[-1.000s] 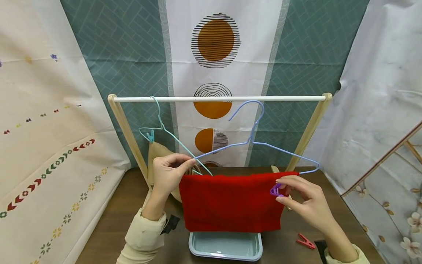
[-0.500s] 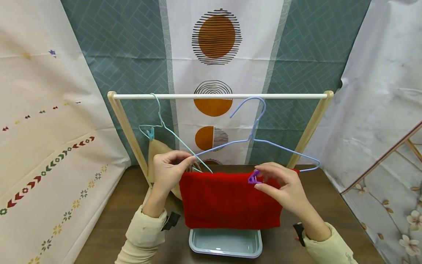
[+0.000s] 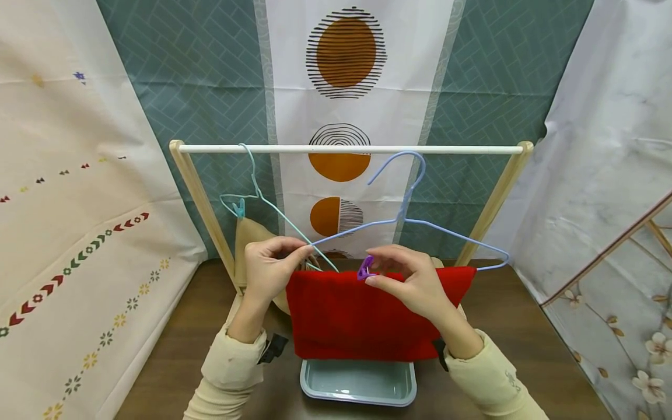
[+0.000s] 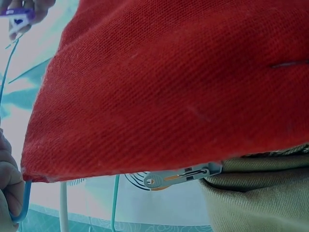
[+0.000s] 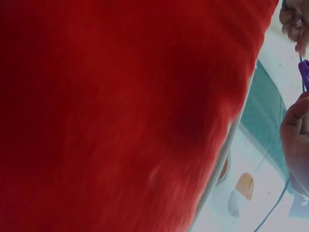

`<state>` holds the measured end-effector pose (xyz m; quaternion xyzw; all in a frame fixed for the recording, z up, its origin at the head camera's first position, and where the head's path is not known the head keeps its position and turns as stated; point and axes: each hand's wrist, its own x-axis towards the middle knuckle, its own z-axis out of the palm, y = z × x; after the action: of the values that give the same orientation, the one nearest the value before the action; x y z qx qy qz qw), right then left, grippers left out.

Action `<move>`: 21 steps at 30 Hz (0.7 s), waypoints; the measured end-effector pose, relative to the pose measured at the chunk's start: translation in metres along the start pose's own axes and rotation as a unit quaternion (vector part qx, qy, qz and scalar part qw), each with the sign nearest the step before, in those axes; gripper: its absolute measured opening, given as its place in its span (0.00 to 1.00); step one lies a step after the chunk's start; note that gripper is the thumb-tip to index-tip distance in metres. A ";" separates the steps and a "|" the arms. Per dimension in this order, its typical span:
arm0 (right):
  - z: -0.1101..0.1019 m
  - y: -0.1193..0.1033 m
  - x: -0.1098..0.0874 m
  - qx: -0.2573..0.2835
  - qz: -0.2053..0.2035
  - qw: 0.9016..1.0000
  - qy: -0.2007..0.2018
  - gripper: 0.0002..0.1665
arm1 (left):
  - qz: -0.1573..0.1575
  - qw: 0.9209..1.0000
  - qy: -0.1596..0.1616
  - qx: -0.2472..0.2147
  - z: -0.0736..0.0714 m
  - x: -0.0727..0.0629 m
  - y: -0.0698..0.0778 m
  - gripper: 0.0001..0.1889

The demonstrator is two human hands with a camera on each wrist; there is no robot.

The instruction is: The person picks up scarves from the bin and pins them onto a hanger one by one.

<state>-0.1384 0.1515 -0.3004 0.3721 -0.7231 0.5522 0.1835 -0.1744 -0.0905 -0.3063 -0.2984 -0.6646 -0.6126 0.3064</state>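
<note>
My left hand [image 3: 270, 265] pinches the left end of a blue clothes hanger [image 3: 362, 227], whose hook stands in front of the rack's bar. Folded over the hanger's lower bar is a red knitted cloth [image 3: 367, 326], hanging down in front of me. Between thumb and fingertips, my right hand [image 3: 412, 277] holds a purple clothespin [image 3: 366, 268] close to the cloth's top edge, right of the left hand. In the left wrist view the red cloth [image 4: 169, 92] fills most of the picture, with the clothespin [image 4: 19, 13] at the top left corner.
A white bar [image 3: 325, 149] on wooden posts carries a mint hanger [image 3: 283, 219] at left. From it hangs a beige item [image 3: 249, 233] held by a teal clothespin [image 3: 239, 208]. A pale blue tray [image 3: 359, 382] sits on the brown table [image 3: 173, 350] below the cloth.
My right hand has moved left along the cloth with the purple clothespin, from its right end toward the middle. The left hand keeps its hold on the hanger. The red clothespin has gone from view.
</note>
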 end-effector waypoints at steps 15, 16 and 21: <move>0.032 0.004 0.021 0.009 0.006 1.000 0.011 0.14 | -0.001 1.000 -0.001 0.008 0.002 0.001 0.003 0.03; 0.034 0.005 0.023 0.009 0.003 1.000 0.014 0.13 | 0.000 1.000 -0.002 0.007 0.002 0.001 0.003 0.03; 0.046 0.009 0.028 0.019 -0.025 0.999 0.035 0.08 | 0.007 1.000 -0.001 0.014 0.001 0.000 0.002 0.03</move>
<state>-0.1571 0.1001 -0.3024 0.3738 -0.6960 0.5738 0.2158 -0.1734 -0.0892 -0.3049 -0.2996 -0.6712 -0.6010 0.3137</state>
